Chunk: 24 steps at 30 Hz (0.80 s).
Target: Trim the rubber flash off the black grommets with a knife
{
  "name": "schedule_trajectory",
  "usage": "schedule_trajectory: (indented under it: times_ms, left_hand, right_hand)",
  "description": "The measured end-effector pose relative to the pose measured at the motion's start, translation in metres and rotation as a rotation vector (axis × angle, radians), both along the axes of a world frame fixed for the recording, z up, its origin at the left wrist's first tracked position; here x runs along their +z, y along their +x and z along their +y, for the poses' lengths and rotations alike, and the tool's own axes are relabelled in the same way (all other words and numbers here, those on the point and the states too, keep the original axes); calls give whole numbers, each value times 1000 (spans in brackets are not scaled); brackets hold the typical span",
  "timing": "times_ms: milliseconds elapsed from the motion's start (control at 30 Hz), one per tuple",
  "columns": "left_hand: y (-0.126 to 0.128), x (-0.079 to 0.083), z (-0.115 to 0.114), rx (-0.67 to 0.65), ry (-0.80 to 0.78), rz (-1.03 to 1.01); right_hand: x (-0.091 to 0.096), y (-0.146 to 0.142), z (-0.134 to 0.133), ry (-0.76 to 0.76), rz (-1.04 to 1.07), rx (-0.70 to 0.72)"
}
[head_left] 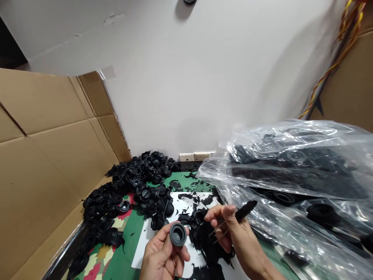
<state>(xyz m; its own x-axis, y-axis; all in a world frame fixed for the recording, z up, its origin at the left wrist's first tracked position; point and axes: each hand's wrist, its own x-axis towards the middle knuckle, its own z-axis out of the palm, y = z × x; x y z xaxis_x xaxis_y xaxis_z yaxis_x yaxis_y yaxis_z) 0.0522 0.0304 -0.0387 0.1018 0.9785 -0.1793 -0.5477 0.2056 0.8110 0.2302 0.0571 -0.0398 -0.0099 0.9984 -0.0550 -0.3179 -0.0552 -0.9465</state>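
My left hand (166, 252) grips a round black rubber bushing (178, 234), its stepped round opening facing me. To its right, my right hand (230, 229) is closed around tweezers (245, 210); the end wrapped in black sticks up past the thumb, and two thin metal prongs point down and left. The fingers partly hide the prongs, which are apart from the bushing. Below and between the hands, black rubber scraps (208, 249) and parts lie on a white sheet (142, 249).
A large heap of black rubber parts (145, 171) spreads along the left and back. Clear plastic bags (291, 171) with more black parts cover the right side. Cardboard (43, 155) stands at left, before a white wall (189, 85). Green mat (183, 181) shows beneath scattered trimmings.
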Motion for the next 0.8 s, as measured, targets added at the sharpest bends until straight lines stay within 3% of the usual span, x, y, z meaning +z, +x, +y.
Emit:
schedule_trajectory:
  times_ms: [133, 433, 800]
  left_hand:
    - [0, -3, -1, 12, -7, 16]
    - [4, -2, -1, 59, -30, 37]
    - [6, -1, 0, 92, -65, 43]
  right_hand:
    - [-3, 0, 2, -17, 103, 30]
    - [-1, -3, -2, 9, 15, 148]
    - [2, -6, -4, -5, 3, 160]
